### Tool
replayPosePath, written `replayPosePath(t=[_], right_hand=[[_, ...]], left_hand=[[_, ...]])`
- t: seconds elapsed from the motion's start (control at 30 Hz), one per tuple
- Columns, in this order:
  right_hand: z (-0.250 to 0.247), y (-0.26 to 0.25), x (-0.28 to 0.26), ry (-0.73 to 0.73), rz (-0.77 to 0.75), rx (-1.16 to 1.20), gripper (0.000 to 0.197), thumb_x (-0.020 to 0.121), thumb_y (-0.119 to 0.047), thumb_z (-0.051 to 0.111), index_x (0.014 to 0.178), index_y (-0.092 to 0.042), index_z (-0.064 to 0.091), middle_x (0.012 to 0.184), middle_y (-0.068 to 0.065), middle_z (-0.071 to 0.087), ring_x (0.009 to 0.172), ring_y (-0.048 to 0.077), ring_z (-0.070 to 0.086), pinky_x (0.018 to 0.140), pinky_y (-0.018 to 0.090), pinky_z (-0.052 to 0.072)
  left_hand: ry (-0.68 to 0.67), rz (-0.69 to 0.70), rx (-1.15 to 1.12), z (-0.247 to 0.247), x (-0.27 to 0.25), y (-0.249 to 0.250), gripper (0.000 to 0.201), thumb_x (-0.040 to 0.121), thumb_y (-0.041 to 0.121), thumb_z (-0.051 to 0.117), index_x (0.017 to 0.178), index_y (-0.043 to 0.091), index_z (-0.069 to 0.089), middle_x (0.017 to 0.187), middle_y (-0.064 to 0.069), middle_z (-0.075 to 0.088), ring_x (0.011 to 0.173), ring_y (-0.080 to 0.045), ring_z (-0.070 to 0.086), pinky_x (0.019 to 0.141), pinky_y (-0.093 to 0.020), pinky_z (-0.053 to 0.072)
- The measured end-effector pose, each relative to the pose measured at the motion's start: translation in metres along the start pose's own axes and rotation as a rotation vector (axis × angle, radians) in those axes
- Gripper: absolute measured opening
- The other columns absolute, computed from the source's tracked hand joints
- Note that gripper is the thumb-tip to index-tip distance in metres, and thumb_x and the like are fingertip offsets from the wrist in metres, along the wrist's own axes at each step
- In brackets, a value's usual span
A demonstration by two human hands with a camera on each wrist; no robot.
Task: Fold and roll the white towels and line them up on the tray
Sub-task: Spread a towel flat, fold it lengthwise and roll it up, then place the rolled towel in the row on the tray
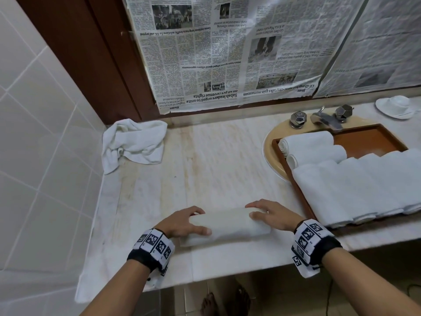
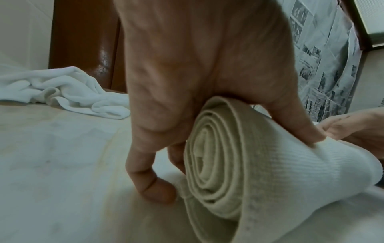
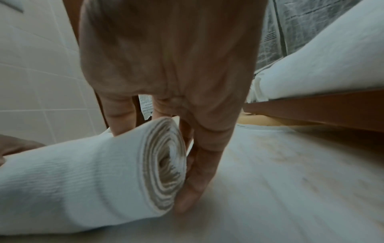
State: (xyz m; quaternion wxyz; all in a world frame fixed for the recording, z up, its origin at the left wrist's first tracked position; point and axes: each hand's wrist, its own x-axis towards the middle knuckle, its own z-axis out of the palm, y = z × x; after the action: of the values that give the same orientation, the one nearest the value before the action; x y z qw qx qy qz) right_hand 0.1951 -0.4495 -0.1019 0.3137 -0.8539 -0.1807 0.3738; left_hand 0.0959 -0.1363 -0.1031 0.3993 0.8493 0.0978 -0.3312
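Observation:
A tightly rolled white towel (image 1: pixel 230 224) lies crosswise on the counter near its front edge. My left hand (image 1: pixel 193 221) grips its left end, thumb on the near side and fingers curled over the far side; the spiral end (image 2: pixel 212 164) shows in the left wrist view. My right hand (image 1: pixel 258 210) grips the right end (image 3: pixel 164 164) the same way. To the right sits the brown tray (image 1: pixel 369 137), holding two rolled towels (image 1: pixel 307 142) at its far end and a row of several more (image 1: pixel 364 185) nearer me. A crumpled white towel (image 1: pixel 134 142) lies at the back left corner.
The tray rests over the sink (image 1: pixel 271 156), with the faucet (image 1: pixel 323 118) behind it. A white cup and saucer (image 1: pixel 395 106) stand at the far right. Newspaper (image 1: pixel 227 49) covers the wall behind. A tiled wall (image 1: pixel 34 133) bounds the left. The tray's side wall (image 3: pixel 311 108) is close to my right hand.

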Motion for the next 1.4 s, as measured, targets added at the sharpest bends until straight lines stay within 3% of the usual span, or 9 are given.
replayPosePath(t=[0.1, 0.17, 0.4, 0.5, 0.67, 0.77, 0.97, 1.27, 1.4], right_hand=[[0.0, 0.001, -0.002, -0.03, -0.021, -0.025, 0.058, 0.08, -0.057, 0.07, 0.134, -0.048, 0.049, 0.132, -0.019, 0.047, 0.121, 0.005, 0.045, 0.102, 0.027, 0.036], [0.001, 0.004, -0.004, -0.042, -0.055, -0.038, 0.071, 0.071, -0.061, 0.077, 0.134, -0.05, 0.047, 0.131, -0.021, 0.047, 0.12, 0.003, 0.045, 0.104, 0.028, 0.037], [0.005, 0.006, -0.008, -0.013, -0.073, 0.166, 0.053, 0.07, -0.036, 0.088, 0.118, -0.036, 0.065, 0.113, -0.017, 0.068, 0.107, 0.003, 0.062, 0.087, 0.015, 0.047], [0.003, 0.003, -0.015, -0.022, -0.061, 0.254, 0.053, 0.069, -0.035, 0.089, 0.117, -0.032, 0.068, 0.111, -0.013, 0.071, 0.105, 0.006, 0.066, 0.091, 0.024, 0.052], [-0.01, -0.001, -0.034, 0.024, -0.042, 0.345, 0.055, 0.067, -0.044, 0.089, 0.117, -0.038, 0.068, 0.111, -0.007, 0.071, 0.102, 0.017, 0.068, 0.085, 0.044, 0.057], [-0.03, 0.003, -0.049, 0.072, -0.062, 0.368, 0.051, 0.07, -0.039, 0.088, 0.117, -0.035, 0.068, 0.109, -0.006, 0.072, 0.101, 0.018, 0.069, 0.087, 0.048, 0.057], [-0.091, 0.024, -0.088, 0.206, -0.153, 0.434, 0.038, 0.079, -0.022, 0.081, 0.116, -0.02, 0.07, 0.109, 0.0, 0.073, 0.102, 0.015, 0.069, 0.086, 0.027, 0.055], [-0.238, 0.118, -0.126, 0.299, -0.233, 0.42, 0.038, 0.078, -0.019, 0.081, 0.114, -0.018, 0.072, 0.112, -0.001, 0.07, 0.105, 0.014, 0.066, 0.088, 0.03, 0.055], [-0.303, 0.164, -0.139, 0.325, -0.259, 0.409, 0.036, 0.079, -0.013, 0.078, 0.114, -0.015, 0.072, 0.111, -0.005, 0.071, 0.102, 0.009, 0.065, 0.08, 0.023, 0.053]], left_hand=[[0.0, 0.018, -0.01, -0.002, -0.004, 0.002, 0.062, 0.072, 0.06, 0.08, 0.126, 0.046, 0.051, 0.124, 0.017, 0.057, 0.113, -0.007, 0.056, 0.093, -0.024, 0.042], [0.011, 0.022, 0.012, -0.003, -0.005, -0.001, 0.062, 0.071, 0.063, 0.079, 0.125, 0.047, 0.052, 0.125, 0.016, 0.057, 0.116, -0.009, 0.053, 0.1, -0.028, 0.041], [0.046, 0.011, -0.067, -0.003, -0.012, -0.019, 0.067, 0.063, 0.067, 0.081, 0.121, 0.047, 0.055, 0.133, 0.016, 0.054, 0.123, -0.01, 0.049, 0.11, -0.036, 0.037], [0.049, 0.027, -0.163, -0.002, -0.017, -0.022, 0.058, 0.067, 0.061, 0.082, 0.118, 0.048, 0.06, 0.133, 0.016, 0.055, 0.125, -0.01, 0.05, 0.11, -0.036, 0.039], [0.039, 0.062, -0.382, -0.004, -0.023, -0.005, 0.049, 0.068, 0.043, 0.09, 0.112, 0.042, 0.068, 0.121, 0.006, 0.067, 0.107, -0.017, 0.067, 0.082, -0.031, 0.056], [0.026, 0.112, -0.403, -0.008, -0.022, 0.025, 0.045, 0.072, 0.036, 0.088, 0.112, 0.039, 0.068, 0.119, 0.005, 0.068, 0.102, -0.017, 0.068, 0.076, -0.028, 0.056], [0.03, 0.224, -0.38, -0.007, -0.004, 0.101, 0.043, 0.075, 0.035, 0.086, 0.114, 0.034, 0.069, 0.119, 0.005, 0.068, 0.103, -0.02, 0.069, 0.088, -0.037, 0.057], [0.049, 0.346, -0.285, 0.034, 0.066, 0.259, 0.044, 0.077, 0.037, 0.085, 0.117, 0.031, 0.068, 0.12, 0.008, 0.067, 0.107, -0.016, 0.066, 0.089, -0.036, 0.057], [0.056, 0.381, -0.268, 0.056, 0.104, 0.33, 0.041, 0.076, 0.035, 0.085, 0.115, 0.028, 0.07, 0.119, 0.01, 0.067, 0.111, -0.012, 0.064, 0.091, -0.031, 0.055]])
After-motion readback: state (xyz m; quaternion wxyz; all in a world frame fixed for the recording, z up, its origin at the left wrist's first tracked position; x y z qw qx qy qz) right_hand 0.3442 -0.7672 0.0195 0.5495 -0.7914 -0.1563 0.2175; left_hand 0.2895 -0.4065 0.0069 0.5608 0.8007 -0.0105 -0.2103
